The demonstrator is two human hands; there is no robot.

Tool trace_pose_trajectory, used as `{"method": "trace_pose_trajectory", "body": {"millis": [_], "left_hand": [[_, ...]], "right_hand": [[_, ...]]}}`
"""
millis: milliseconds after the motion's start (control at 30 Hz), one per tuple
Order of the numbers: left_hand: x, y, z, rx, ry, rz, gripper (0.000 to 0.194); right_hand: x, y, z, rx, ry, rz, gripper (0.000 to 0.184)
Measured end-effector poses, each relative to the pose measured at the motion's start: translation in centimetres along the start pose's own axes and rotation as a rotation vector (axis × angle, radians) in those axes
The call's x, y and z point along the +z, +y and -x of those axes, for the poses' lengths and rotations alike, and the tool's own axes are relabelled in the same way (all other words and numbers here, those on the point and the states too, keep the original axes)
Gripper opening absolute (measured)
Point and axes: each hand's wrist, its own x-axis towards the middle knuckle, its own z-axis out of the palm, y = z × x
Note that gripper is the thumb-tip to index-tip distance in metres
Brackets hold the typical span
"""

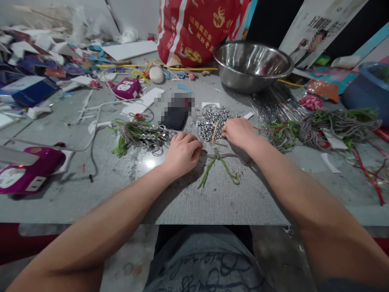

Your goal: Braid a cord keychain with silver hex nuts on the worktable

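- The two arms reach in over the grey desk [170, 209] from the two bottom corners, and they lean toward each other like the sides of a tent.
- The left hand [184, 152] is palm down with its fingers curled in. Its thumb and pointing finger come close together by the left end of a grey string, but I cannot tell if they pinch it.
- The right hand [238, 130] reaches a bit farther from the body. Its back is up and its fingers bend down at the right edge of a pile of small metal pieces [208, 127] — I cannot tell if it pinches one, because the fingertips are partly hidden.
- The knotted string [216, 155], green and grey, lies on the desk between the hands and nearer to the body than the pile. Its two green legs [208, 173] spread toward the body, and its grey parts go out to both sides.
- A thin wooden stick [214, 133] stands at a tilt just above the knot, in front of the pile.
- Left of the left hand — just beside it — lies a bunch of green and grey strings [133, 136] with shiny metal bits.
- A big metal bowl [253, 83] sits behind the right hand.
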Motion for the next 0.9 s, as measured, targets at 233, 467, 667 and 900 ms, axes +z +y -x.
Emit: {"method": "trace_pose_trajectory", "body": {"millis": [233,467,667,900], "left_hand": [[0.1,-0.1,0.0,-0.003,-0.016,0.008,0.023],[0.3,-0.3,0.1,0.015,0.013,0.008,0.023],[0.4,-0.4,0.1,0.035,0.049,0.023,0.021],[0.2,-0.4,0.1,0.025,0.026,0.038,0.021]], "right_hand": [[0.6,0.8,0.1,-0.029,-0.025,-0.023,0.026],[0.3,0.3,0.4,-0.099,0.026,0.043,0.027],[1.7,0.6,0.3,-0.084,0.144,-0.033,0.031],[3.1,2.2,1.2,0.136,0.367,-0.780,0.015]]}}
